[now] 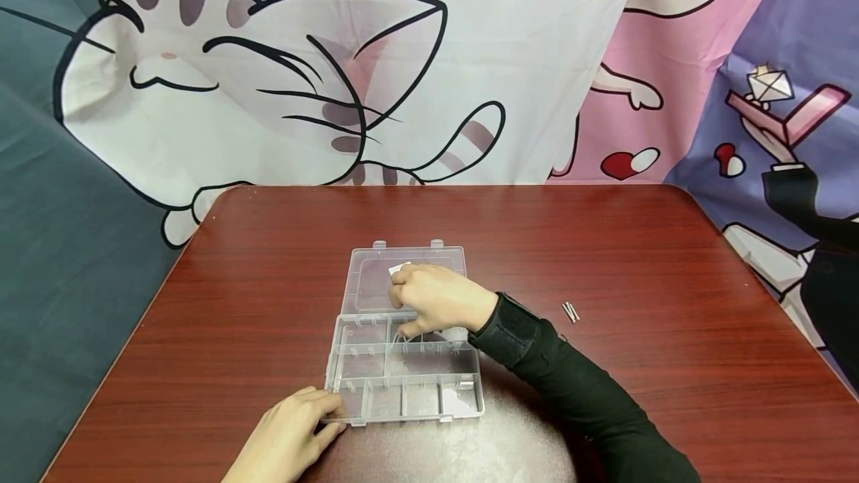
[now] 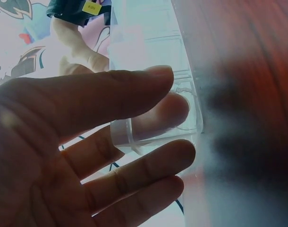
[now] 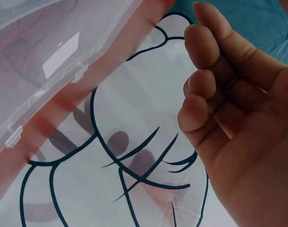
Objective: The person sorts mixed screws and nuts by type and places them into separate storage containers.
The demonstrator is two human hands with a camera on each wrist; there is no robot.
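Note:
A clear plastic compartment box (image 1: 421,377) lies on the table with its lid (image 1: 369,282) folded back. At the near left corner, my left hand (image 1: 291,423) holds the box, thumb on one side and a finger behind the clear wall, as the left wrist view shows. My right hand (image 1: 439,297) is over the far row of compartments, bent fingers pointing down near the divider. The right wrist view shows its fingers (image 3: 200,47) curled, with no object visible; what the fingertips touch inside is hidden. Thin metal pins (image 1: 570,311) lie on the table to the right.
A white label (image 1: 396,268) is on the lid, partly covered by my right hand. The reddish-brown table (image 1: 268,282) extends around the box. Behind it hangs a cartoon-cat cloth (image 1: 523,58). A dark object (image 1: 832,297) stands past the table's right edge.

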